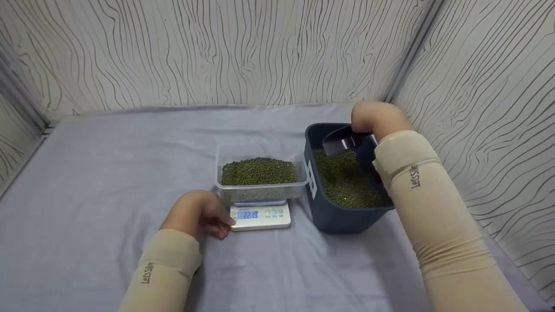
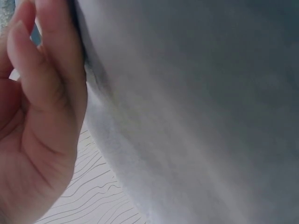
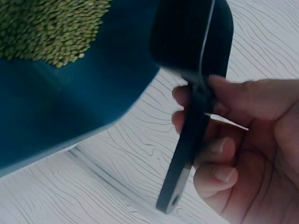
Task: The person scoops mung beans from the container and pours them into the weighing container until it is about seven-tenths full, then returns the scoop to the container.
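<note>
My right hand (image 1: 377, 117) grips the handle of a black scoop (image 3: 187, 42), fingers and thumb wrapped round it. The scoop is over the dark blue bin (image 1: 347, 221), inside its rim, above the green mung beans (image 1: 351, 190). At the front left corner of a white digital scale (image 1: 260, 222), my left hand (image 1: 204, 212) touches the edge with a fingertip, its other fingers loosely bent beside it. A clear plastic container (image 1: 260, 191) of mung beans stands on the scale. The lit display shows digits resembling 2219. In the left wrist view, the left hand (image 2: 42, 107) hides most of its contact.
A wrinkled pale lavender cloth (image 1: 108, 173) covers the table. The bin stands close to the container's right side, with a white label (image 1: 311, 180) on its left wall. Panels with wavy lines (image 1: 238, 52) rise behind and at the sides.
</note>
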Action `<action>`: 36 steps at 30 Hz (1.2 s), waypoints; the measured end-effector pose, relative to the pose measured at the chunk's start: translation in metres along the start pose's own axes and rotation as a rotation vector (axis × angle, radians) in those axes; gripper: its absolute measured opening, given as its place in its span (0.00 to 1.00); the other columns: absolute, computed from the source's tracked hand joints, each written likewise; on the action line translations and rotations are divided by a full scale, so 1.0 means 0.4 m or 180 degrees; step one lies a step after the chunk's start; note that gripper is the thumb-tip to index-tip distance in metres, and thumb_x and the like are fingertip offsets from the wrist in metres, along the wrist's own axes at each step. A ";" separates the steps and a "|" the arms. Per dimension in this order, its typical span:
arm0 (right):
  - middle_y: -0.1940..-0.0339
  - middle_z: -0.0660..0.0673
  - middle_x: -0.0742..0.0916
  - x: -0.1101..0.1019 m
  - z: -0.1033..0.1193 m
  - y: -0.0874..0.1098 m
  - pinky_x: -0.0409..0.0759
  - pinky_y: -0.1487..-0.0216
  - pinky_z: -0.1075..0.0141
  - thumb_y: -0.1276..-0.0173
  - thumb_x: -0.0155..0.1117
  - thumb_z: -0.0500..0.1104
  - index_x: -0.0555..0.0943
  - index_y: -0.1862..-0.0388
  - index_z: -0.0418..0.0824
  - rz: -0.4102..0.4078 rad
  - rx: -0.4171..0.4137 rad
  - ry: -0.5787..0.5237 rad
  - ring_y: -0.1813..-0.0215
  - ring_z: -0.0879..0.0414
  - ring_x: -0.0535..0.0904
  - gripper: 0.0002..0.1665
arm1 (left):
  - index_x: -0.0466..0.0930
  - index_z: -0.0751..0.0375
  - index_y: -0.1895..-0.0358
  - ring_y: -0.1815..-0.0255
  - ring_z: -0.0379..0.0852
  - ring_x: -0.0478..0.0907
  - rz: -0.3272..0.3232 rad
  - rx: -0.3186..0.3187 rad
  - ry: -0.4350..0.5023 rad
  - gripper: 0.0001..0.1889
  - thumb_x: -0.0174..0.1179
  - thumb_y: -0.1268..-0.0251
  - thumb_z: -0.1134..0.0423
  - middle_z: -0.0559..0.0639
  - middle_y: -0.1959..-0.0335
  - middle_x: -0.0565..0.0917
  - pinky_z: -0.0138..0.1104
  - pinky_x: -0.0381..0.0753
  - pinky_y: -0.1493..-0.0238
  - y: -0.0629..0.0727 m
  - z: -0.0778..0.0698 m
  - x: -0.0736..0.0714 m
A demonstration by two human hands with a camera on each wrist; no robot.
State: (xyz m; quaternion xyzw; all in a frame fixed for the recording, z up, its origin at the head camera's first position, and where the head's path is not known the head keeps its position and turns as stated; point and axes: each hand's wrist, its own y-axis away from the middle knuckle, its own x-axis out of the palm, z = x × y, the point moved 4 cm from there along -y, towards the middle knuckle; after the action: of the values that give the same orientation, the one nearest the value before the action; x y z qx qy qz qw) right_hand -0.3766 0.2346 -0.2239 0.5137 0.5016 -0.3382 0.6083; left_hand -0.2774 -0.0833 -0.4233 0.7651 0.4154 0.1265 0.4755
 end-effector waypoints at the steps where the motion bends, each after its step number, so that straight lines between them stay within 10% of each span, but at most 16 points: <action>1: 0.76 0.42 0.77 0.002 0.003 -0.003 0.71 0.73 0.61 0.43 0.50 0.30 0.75 0.79 0.35 -0.0078 0.0031 0.0124 0.75 0.50 0.68 0.08 | 0.80 0.66 0.73 0.80 0.38 0.78 0.0007 -0.0001 -0.0008 0.08 0.61 0.41 0.64 0.52 0.78 0.81 0.23 0.79 0.74 0.000 0.000 -0.001; 16: 0.70 0.36 0.83 0.099 0.088 -0.096 0.81 0.73 0.50 0.35 0.48 0.30 0.78 0.78 0.34 -0.0730 -0.0347 0.1543 0.69 0.43 0.79 0.14 | 0.80 0.67 0.74 0.81 0.38 0.78 0.0015 -0.0016 -0.0059 0.09 0.62 0.42 0.64 0.52 0.79 0.81 0.24 0.79 0.75 -0.005 -0.001 -0.003; 36: 0.67 0.40 0.83 0.183 0.103 -0.123 0.79 0.61 0.52 0.39 0.55 0.34 0.77 0.79 0.40 0.0032 -0.0709 0.1186 0.71 0.50 0.75 0.10 | 0.80 0.66 0.74 0.80 0.38 0.78 0.0068 -0.0042 -0.0080 0.08 0.61 0.42 0.64 0.52 0.78 0.82 0.23 0.78 0.75 -0.005 -0.005 -0.003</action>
State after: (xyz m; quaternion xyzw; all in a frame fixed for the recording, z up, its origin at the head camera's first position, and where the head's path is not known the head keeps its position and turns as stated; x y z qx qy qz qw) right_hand -0.3920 0.1905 -0.3092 0.4994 0.6371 -0.1769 0.5598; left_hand -0.2805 -0.0823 -0.4237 0.7679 0.4004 0.1248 0.4843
